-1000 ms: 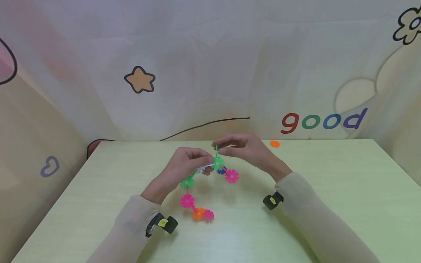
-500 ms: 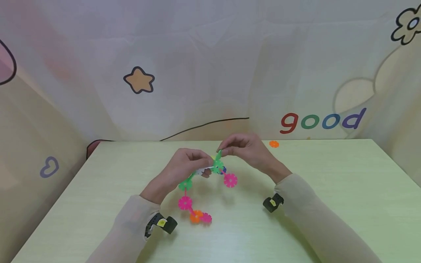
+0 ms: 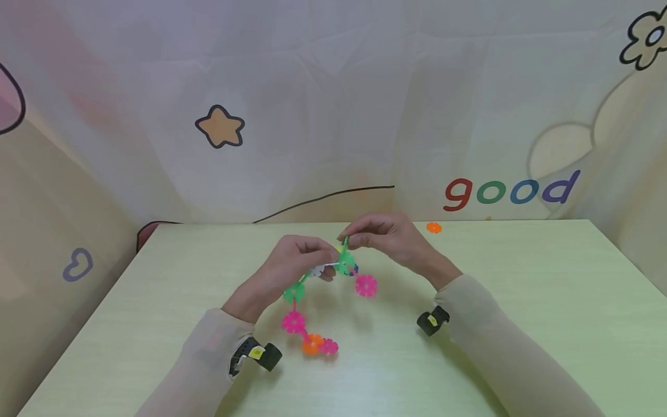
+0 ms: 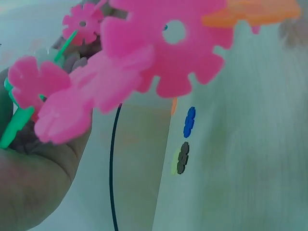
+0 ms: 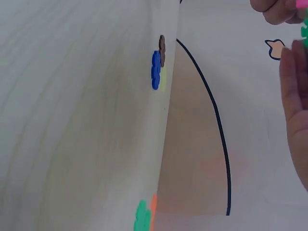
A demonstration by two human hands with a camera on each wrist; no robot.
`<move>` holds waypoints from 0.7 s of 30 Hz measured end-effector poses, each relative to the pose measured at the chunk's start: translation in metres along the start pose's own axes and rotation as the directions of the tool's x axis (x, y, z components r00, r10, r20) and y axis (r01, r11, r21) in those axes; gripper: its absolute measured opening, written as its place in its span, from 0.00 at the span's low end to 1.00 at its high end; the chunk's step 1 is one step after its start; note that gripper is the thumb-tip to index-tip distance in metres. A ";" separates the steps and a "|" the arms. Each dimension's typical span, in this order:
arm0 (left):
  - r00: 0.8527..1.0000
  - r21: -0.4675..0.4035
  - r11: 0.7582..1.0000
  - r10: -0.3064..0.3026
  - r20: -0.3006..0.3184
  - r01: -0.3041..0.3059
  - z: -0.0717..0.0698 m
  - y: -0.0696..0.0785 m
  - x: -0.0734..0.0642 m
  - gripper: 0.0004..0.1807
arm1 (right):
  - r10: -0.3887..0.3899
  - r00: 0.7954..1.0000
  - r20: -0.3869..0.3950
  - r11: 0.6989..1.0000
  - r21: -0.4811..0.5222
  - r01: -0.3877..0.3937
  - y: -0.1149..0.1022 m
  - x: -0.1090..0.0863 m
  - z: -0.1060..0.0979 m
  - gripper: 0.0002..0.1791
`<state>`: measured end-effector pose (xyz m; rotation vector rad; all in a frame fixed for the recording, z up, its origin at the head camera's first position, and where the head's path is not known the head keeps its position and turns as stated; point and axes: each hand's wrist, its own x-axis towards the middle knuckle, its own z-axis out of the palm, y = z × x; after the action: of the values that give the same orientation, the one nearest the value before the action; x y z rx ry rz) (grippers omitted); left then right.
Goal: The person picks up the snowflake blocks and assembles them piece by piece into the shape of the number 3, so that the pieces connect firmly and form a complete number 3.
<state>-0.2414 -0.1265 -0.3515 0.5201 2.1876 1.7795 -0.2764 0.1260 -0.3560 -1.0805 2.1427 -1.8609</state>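
Observation:
A chain of joined snowflake discs hangs between the hands in the head view. The left hand pinches it near a white disc. On the left, the chain drops through a green disc, a pink disc, an orange disc and another pink one. To the right hang a green disc, a partly hidden blue disc and a pink disc. The right hand pinches an edge-on green disc touching the chain's upper part. Pink discs loom close in the left wrist view.
A loose orange disc lies at the table's back edge. Both wrist views show a blue disc and a brown disc near that edge. The right wrist view also shows a green disc. Behind stands a printed curtain.
The right hand has lowered its green disc from above the chain into contact with it, tilting the disc and then turning it edge-on. The chain has dipped slightly; the left hand stays nearly still.

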 end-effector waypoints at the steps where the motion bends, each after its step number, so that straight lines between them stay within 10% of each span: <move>1: 1.000 -0.001 1.000 0.003 -0.021 -0.003 0.000 0.000 0.000 0.11 | 0.019 1.000 0.003 1.000 -0.015 -0.019 -0.002 0.000 0.001 0.14; 8: 0.993 0.002 1.000 0.024 -0.111 -0.024 -0.001 0.001 0.001 0.11 | 0.100 0.994 0.036 0.975 -0.201 -0.090 -0.010 -0.003 0.010 0.35; 21: 0.980 0.012 0.999 0.054 -0.193 -0.053 0.003 0.002 0.001 0.11 | -0.140 0.990 -0.002 0.880 -0.459 0.123 -0.009 -0.005 0.023 0.35</move>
<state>-0.2409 -0.1231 -0.3504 0.4268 2.3287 1.9240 -0.2568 0.1098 -0.3554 -1.3103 2.6760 -1.4543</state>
